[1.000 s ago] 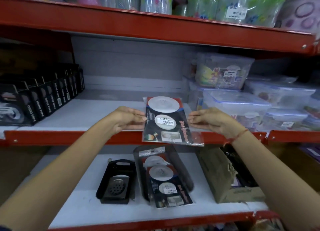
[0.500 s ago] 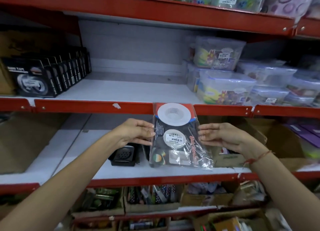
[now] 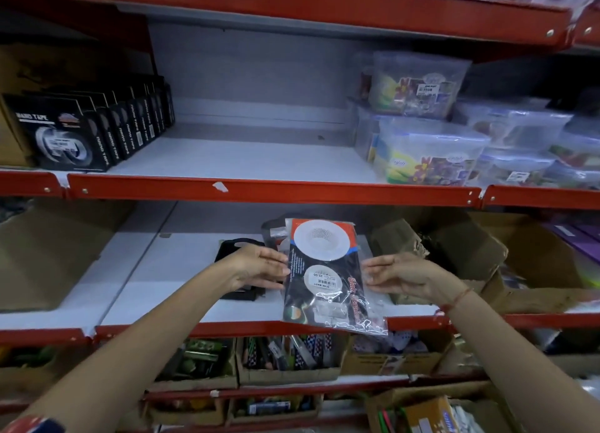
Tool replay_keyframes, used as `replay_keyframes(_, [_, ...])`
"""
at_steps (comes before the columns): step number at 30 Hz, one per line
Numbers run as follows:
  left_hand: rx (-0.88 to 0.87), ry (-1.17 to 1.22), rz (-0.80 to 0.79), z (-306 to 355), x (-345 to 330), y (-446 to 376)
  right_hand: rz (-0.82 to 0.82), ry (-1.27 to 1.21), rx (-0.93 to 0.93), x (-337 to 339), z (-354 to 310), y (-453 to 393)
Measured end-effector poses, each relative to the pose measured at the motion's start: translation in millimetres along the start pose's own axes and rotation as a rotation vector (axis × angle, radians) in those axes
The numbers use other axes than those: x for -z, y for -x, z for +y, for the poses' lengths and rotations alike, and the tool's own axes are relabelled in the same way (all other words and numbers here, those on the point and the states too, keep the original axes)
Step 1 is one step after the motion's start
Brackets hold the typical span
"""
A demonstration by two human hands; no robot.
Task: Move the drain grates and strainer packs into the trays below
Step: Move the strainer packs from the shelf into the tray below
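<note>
A strainer pack (image 3: 326,273), a clear plastic sleeve with white round strainers on a dark card, hangs over the lower shelf's front. My left hand (image 3: 256,267) pinches its left edge and my right hand (image 3: 397,275) holds its right edge. Behind the pack, a black tray (image 3: 276,229) with other strainer packs shows only at its far end. A second black tray (image 3: 238,246) lies to the left, mostly hidden by my left hand; its drain grate is not visible.
The upper shelf (image 3: 272,189) holds black nano tape boxes (image 3: 61,134) at left and clear plastic containers (image 3: 431,153) at right. Cardboard boxes (image 3: 454,254) stand right of the trays. A brown carton (image 3: 48,254) sits at the lower shelf's left. Bins of goods fill the shelves beneath.
The pack has come down from the upper shelf to the lower shelf, held by both hands. The view has tilted, so the shelves appear higher.
</note>
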State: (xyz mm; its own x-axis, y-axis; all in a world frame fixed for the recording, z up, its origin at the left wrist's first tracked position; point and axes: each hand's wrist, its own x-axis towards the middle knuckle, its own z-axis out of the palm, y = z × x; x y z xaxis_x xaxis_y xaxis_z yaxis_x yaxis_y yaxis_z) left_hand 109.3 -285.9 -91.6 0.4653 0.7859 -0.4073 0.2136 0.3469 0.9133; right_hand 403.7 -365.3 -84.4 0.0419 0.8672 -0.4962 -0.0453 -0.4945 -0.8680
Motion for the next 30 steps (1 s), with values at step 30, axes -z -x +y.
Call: replay_keyframes(30, [0.034,-0.513,0.278,-36.3,114.1,-168.5,0.3,1.193,0.451,-62.5,-32.0,-222.2])
